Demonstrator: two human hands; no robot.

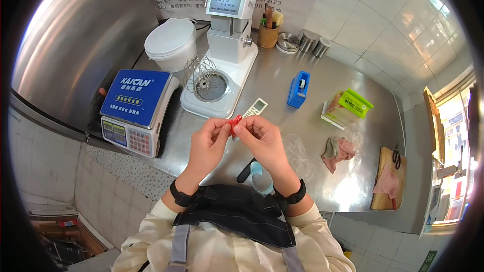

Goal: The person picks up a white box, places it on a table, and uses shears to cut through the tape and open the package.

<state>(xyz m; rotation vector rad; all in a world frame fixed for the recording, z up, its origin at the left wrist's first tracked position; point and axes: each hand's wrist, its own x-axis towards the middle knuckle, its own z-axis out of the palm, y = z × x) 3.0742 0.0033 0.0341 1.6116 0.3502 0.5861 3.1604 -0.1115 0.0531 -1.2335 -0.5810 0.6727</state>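
Note:
Above the steel worktop (211, 175), my left hand (206, 143) and my right hand (262, 139) meet fingertip to fingertip. Between them they pinch a small shiny red item (236, 119), mostly covered by the fingers, so its kind is unclear. Just beyond lies a white remote control (259, 104), its lower end hidden behind my hands. Below the right wrist, close to my apron, is a light-blue translucent round object (262, 181) beside a black handle (245, 172); whether they join is hidden. Crumpled clear plastic film (297, 153) lies right of my right hand.
A stand mixer (230, 45) with wire whisks (200, 75) on its base, a lidded white bucket (170, 41) and a digital scale (134, 98) stand left. Rightward are a blue tape dispenser (298, 90), bagged toast (344, 109), a cloth (339, 151) and a cutting board (382, 192) with scissors (396, 158).

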